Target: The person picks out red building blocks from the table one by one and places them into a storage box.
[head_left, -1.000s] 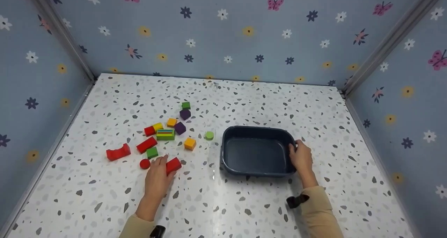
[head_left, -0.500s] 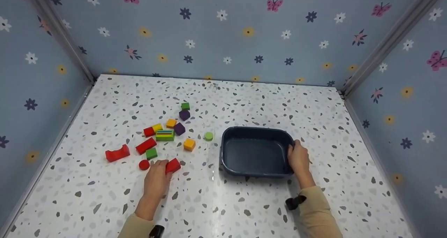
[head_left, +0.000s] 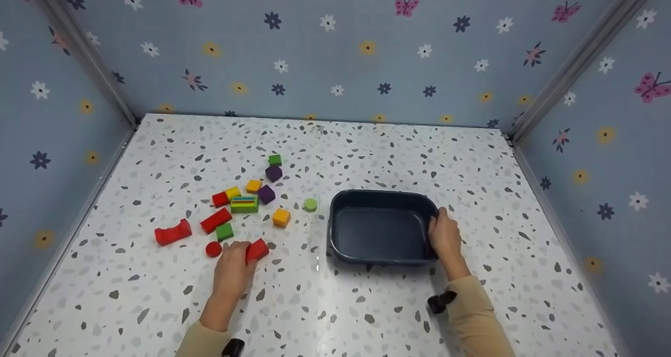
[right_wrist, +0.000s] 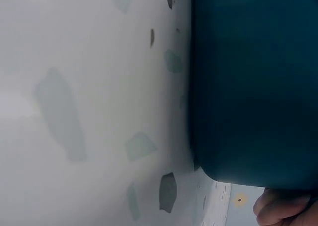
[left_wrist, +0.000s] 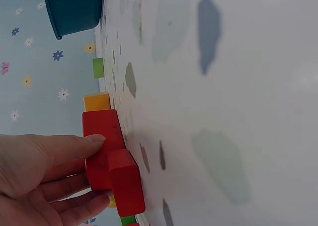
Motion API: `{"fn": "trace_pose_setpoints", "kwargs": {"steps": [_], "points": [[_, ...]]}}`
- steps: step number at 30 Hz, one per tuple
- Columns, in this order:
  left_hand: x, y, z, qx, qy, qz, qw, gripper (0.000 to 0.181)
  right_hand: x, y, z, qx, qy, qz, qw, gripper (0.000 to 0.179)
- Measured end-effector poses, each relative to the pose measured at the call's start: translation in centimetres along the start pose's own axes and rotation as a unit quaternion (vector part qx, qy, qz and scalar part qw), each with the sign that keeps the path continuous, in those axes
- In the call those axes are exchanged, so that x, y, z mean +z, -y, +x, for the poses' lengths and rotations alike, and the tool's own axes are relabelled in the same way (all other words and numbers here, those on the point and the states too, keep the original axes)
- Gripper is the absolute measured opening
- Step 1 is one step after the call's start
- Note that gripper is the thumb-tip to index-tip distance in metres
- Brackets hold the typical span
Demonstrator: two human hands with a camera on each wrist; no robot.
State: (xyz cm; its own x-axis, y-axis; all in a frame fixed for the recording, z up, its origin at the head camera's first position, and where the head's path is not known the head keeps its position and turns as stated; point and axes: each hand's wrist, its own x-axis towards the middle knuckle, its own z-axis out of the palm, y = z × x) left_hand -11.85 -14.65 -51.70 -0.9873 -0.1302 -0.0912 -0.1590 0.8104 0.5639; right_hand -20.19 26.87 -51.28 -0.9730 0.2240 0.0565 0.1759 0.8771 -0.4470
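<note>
My left hand (head_left: 229, 273) pinches a red block (head_left: 257, 250) on the table. In the left wrist view, the thumb presses one face of this red block (left_wrist: 102, 129), with the other fingers curled behind it. A second red piece (left_wrist: 126, 184) sits right against it there. Left of the hand lies a red round piece (head_left: 213, 249), with a green block (head_left: 224, 231) just beyond. My right hand (head_left: 445, 237) grips the right rim of a dark blue basin (head_left: 385, 261). The right wrist view shows mostly the basin's outer wall (right_wrist: 253, 87), with some fingertips at the lower edge.
Several blocks lie on the speckled table (head_left: 367, 315): a curved red block (head_left: 173, 233), a long red block (head_left: 216, 220), a striped green block (head_left: 245, 205), an orange cube (head_left: 281, 218), a purple block (head_left: 266, 194) and a light green disc (head_left: 311, 205). Flowered walls (head_left: 335, 47) enclose the table.
The left hand's fingers, more outstretched a second ago, have drawn in around the red block. The right hand keeps its grip on the basin. The whole head view has shifted slightly.
</note>
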Motion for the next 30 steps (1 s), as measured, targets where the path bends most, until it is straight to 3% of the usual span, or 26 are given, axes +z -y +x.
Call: {"fn": "trace_pose_setpoints", "kwargs": {"steps": [12,23,30], "points": [[-0.6,-1.4,-0.4,0.007,-0.008,-0.013,0.9999,0.047,0.0,0.0,-0.1,-0.001,-0.009,0.006,0.9999,0.023],[-0.7,-3.6,-1.4,0.047,-0.053,-0.025,0.9972,0.047,0.1,0.1,0.1,0.013,-0.004,0.003,0.9999,0.034],[-0.9,-5.0,-2.1,0.082,-0.088,-0.025,0.9924,0.044,0.1,0.0,0.0,0.018,0.006,0.009,0.9998,0.031]]}}
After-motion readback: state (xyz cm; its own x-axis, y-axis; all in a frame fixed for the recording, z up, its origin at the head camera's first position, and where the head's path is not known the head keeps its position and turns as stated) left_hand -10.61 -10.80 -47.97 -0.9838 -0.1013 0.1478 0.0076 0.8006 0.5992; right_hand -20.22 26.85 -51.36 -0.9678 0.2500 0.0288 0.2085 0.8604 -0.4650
